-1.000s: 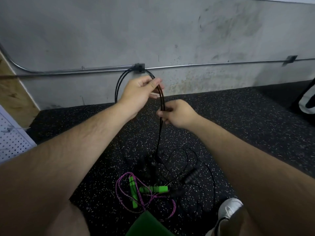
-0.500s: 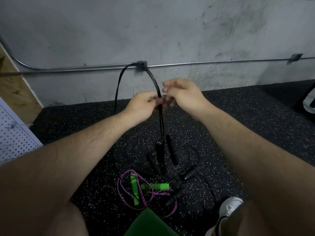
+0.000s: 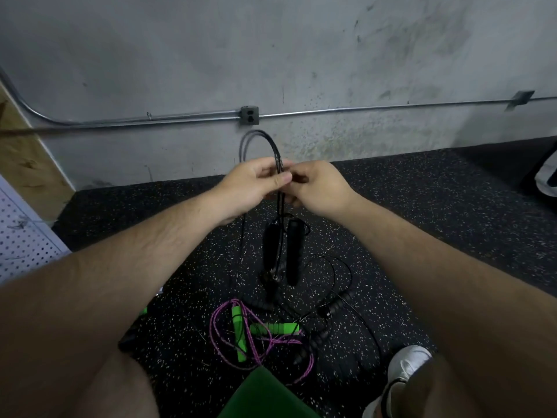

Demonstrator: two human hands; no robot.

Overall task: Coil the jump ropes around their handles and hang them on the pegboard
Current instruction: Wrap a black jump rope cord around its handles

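Observation:
A black jump rope [image 3: 261, 140] arches in a loop above my hands, and its two black handles [image 3: 280, 248] dangle below them off the floor. My left hand [image 3: 253, 185] pinches the gathered strands between thumb and fingers. Touching it from the right, my right hand [image 3: 316, 188] grips the same strands with curled fingers. On the speckled floor lies a purple rope [image 3: 220, 336] with green handles [image 3: 271, 328], tangled beside another black rope with ribbed handles [image 3: 337, 306]. A white pegboard [image 3: 21, 233] shows at the left edge.
A grey concrete wall with a metal conduit and outlet box [image 3: 249, 115] stands straight ahead. A wooden panel [image 3: 24, 158] leans at the left. My white shoe [image 3: 407, 366] and green shorts [image 3: 265, 396] are at the bottom. A white bag [image 3: 547, 173] sits far right.
My hands have come together on the black rope. The loop above them has shrunk and the two black handles have risen off the floor.

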